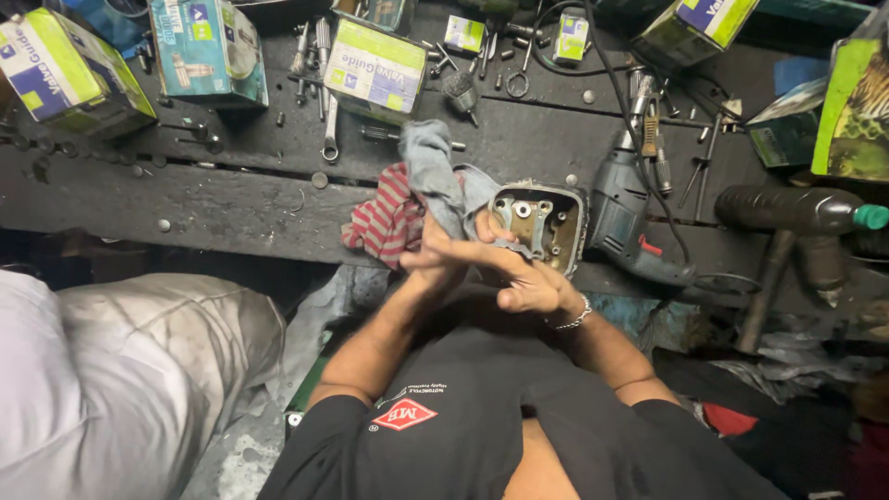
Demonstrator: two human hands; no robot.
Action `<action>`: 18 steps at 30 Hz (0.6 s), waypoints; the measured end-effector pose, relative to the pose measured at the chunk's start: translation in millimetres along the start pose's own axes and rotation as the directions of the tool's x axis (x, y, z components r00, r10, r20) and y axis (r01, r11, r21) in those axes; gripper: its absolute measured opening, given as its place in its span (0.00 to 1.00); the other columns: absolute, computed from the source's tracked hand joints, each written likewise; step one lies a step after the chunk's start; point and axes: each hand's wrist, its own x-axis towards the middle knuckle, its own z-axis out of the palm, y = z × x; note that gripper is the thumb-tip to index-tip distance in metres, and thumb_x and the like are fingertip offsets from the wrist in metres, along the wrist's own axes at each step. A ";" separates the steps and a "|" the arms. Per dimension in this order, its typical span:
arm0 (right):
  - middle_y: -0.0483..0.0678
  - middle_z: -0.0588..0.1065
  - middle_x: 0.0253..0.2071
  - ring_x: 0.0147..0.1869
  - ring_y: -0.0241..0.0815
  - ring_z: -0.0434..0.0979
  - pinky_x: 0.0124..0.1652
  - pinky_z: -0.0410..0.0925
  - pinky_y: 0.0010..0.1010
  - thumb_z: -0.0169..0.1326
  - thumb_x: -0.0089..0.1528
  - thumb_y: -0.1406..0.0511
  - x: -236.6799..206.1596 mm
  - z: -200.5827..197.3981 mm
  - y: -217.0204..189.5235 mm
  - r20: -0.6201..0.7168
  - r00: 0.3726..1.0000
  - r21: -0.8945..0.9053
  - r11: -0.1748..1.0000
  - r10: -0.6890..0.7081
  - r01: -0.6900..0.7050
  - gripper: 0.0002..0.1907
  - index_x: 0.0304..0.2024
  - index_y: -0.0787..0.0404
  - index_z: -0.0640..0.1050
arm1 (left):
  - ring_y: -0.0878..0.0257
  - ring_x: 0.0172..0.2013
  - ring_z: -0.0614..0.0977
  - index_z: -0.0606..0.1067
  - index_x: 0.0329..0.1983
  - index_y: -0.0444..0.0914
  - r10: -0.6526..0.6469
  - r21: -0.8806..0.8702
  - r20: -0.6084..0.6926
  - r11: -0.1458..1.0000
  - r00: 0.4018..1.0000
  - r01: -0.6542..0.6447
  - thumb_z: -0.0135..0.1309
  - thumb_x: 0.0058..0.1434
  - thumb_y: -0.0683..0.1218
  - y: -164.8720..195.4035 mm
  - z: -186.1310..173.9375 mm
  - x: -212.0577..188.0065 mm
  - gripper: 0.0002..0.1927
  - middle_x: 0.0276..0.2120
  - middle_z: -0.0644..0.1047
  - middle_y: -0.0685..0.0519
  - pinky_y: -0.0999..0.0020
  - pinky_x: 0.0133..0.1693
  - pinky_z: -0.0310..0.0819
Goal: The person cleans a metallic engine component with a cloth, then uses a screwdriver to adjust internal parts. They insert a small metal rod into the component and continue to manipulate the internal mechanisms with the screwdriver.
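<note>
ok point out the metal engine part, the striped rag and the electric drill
metal engine part (546,222), head view, on its open face with the holes
striped rag (387,220), head view, on the red-striped folds
electric drill (619,206), head view, on the grey body

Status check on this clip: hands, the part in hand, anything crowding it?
Left hand grips grey and red-striped rags. Right hand holds a grey metal engine casting, open face up. Grey electric drill lies close on its right on the dark wooden bench.
</note>
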 end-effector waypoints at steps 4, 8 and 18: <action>0.52 0.78 0.61 0.63 0.45 0.62 0.67 0.47 0.41 0.34 0.63 0.29 0.5 -18.0 -6.7 0.193 0.979 0.072 0.996 -0.066 0.053 0.55 0.71 0.64 0.70 | 0.51 0.34 0.84 0.71 0.40 0.31 -0.212 -0.087 -0.103 0.975 0.972 0.204 0.53 0.73 0.53 26.1 2.7 8.1 0.18 0.27 0.75 0.43 0.51 0.42 0.84; 0.60 0.82 0.55 0.67 0.59 0.75 0.69 0.57 0.50 0.37 0.67 0.36 -1.4 -15.8 -13.4 -0.056 0.954 0.730 0.639 -0.294 0.240 0.46 0.68 0.67 0.71 | 0.58 0.32 0.82 0.76 0.39 0.38 -0.215 -0.554 -0.191 0.829 0.958 0.075 0.38 0.75 0.54 57.9 -20.7 30.0 0.19 0.29 0.78 0.51 0.61 0.37 0.78; 0.63 0.61 0.74 0.80 0.57 0.59 0.77 0.52 0.50 0.48 0.67 0.48 -4.7 14.4 -31.4 -0.596 0.791 0.311 0.869 -0.137 0.385 0.45 0.76 0.65 0.48 | 0.48 0.60 0.62 0.48 0.72 0.26 0.055 -0.302 0.313 0.952 0.948 0.044 0.45 0.79 0.45 64.0 22.7 -3.6 0.29 0.61 0.60 0.34 0.55 0.58 0.56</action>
